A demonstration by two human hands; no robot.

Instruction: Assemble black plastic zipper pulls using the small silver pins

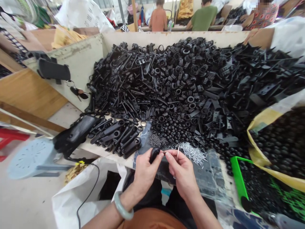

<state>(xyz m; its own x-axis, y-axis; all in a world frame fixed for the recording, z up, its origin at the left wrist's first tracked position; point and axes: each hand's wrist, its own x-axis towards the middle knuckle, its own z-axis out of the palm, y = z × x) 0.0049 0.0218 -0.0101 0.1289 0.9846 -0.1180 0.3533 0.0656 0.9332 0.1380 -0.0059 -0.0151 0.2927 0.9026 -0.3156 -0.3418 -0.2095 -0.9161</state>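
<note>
Here, a black moulded plastic part point(154, 155) was gripped in the left hand point(145, 173), curled closed around it above the tabletop point(111, 154), while a thin metal pin point(178, 152) was pinched narrowly between the thumb and forefinger of the right hand point(182, 175). The part and pin were held close together; whether they touched could not be told. A pale green bangle point(123, 206) was worn on the left wrist. Just beyond the hands lay a heap of loose metal pins point(193, 153), and behind it was spread a mass of black plastic parts point(181, 86), banked against a pale board partition point(78, 66). A yellow-lined sack point(274, 143) of round black parts stood to the right, beside a green plastic strip point(239, 181).

A slip was judged the main risk: with so fine a pin held only at the fingertips, a loose pinch could have dropped it among the black parts, where it would have been hard to find, and a misaligned push could have driven its point into the left fingers.

Two hands, one part in hand, one pin in hand, one bangle and three co-workers point(202, 17) were counted; the loose pins and parts were too many to count.
</note>
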